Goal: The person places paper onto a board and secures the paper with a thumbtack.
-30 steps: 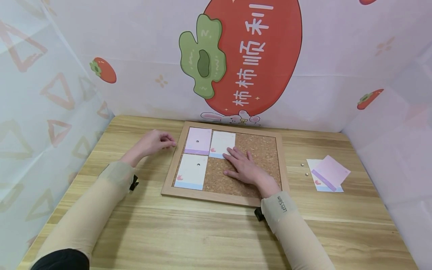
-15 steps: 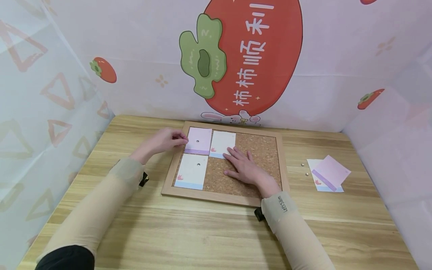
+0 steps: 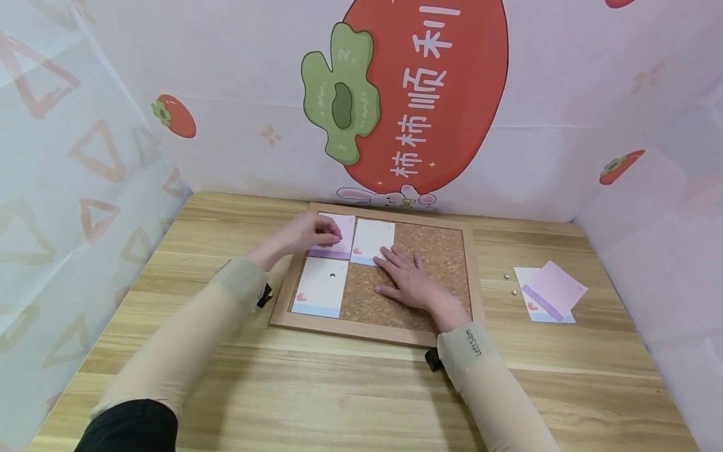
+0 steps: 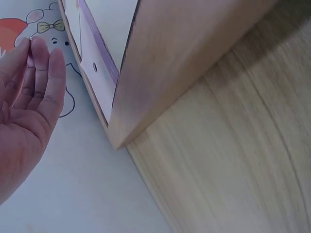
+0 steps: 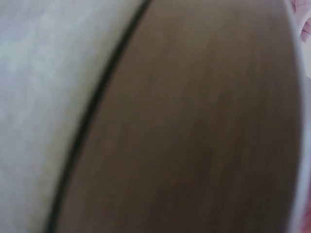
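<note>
Behind the worktop a printed backdrop is seen; on it, a corkboard is laid. Over the pink card a tiny pin is pinched in the left grip, while the corkboard and upper white card are touched by the right grip, loose, fingers spread. Two more pins and two overlapping cards are laid rightward.

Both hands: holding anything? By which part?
Left hand pinches what looks like a metal thumbtack at its fingertips; too small to tell by which part. Right hand grips nothing; it lies spread over the corkboard.
</note>
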`<action>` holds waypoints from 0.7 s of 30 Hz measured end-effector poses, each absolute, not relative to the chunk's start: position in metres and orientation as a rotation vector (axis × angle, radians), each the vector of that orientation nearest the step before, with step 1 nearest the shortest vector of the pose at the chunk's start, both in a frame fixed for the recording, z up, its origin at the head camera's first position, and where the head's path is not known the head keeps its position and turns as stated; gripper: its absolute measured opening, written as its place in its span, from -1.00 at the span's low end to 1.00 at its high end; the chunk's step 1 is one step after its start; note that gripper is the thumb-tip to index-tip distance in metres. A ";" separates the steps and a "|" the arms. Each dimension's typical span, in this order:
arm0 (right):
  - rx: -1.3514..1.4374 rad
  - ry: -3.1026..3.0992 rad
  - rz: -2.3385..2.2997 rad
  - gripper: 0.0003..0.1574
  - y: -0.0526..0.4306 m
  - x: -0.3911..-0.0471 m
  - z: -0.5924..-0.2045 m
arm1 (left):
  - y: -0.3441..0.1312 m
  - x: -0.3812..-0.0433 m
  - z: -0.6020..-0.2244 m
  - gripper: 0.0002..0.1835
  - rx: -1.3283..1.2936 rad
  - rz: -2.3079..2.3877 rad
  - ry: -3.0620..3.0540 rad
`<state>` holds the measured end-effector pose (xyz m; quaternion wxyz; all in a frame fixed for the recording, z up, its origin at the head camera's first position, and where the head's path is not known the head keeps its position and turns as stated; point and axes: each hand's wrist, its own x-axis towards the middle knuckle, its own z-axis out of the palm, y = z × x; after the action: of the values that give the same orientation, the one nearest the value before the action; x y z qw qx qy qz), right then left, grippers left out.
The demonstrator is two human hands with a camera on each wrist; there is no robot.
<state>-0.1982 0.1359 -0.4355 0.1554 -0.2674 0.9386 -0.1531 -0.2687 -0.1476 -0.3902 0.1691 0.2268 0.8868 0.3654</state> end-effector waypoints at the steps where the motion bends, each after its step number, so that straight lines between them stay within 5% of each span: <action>1: -0.767 2.690 -0.440 -0.12 0.136 -0.198 -0.436 | -0.145 -0.269 -0.391 -0.86 0.634 1.042 2.515; 21: -0.765 2.715 -0.389 -0.14 0.134 -0.197 -0.436 | -0.103 -0.284 -0.398 -0.80 0.424 1.124 2.464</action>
<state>-0.1975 0.1339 -0.4356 0.1464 -0.2656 0.9433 -0.1351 -0.2844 -0.1033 -0.3981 0.1987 0.1516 0.8809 0.4019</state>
